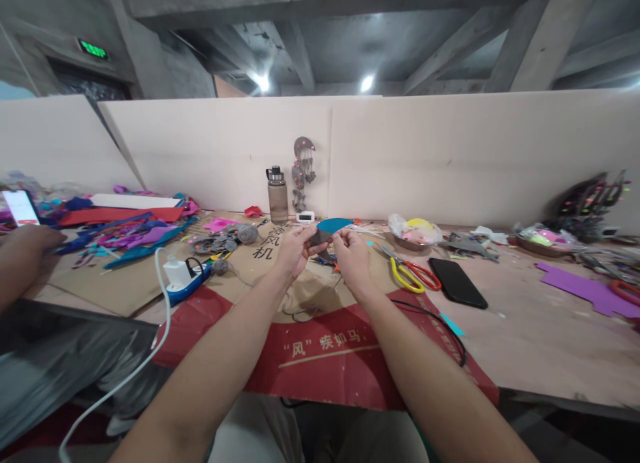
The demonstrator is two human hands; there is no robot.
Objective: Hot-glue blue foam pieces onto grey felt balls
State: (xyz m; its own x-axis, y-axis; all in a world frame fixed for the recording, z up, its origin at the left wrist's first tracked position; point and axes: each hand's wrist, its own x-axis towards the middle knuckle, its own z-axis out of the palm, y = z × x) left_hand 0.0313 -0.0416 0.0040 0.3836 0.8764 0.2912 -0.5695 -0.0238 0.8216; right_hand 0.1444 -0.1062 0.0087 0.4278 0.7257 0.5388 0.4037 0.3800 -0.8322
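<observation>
Between my two hands is a curved piece of felt [335, 225], teal on one part and dark grey on the other. My left hand [298, 248] grips its grey end with thumb and fingers. At the lower right edge, my right hand [351, 255] is closed in a pinch against the felt; any small thing in its fingertips is too small to make out. A thin grey strand [306, 309] lies in loops on the cardboard below. Beyond the felt, a grey moon-shaped hanging ornament [304, 157] with pink dots leans on the white partition.
A red-printed cardboard sheet [320, 366] covers the table in front. Scissors [407, 271], a black phone [457, 283] and a bag-filled bowl [414, 235] lie rightward. Leftward are a power strip [189, 286], felt scraps [135, 233] and another person's hand [37, 243]. A bottle [278, 197] stands behind.
</observation>
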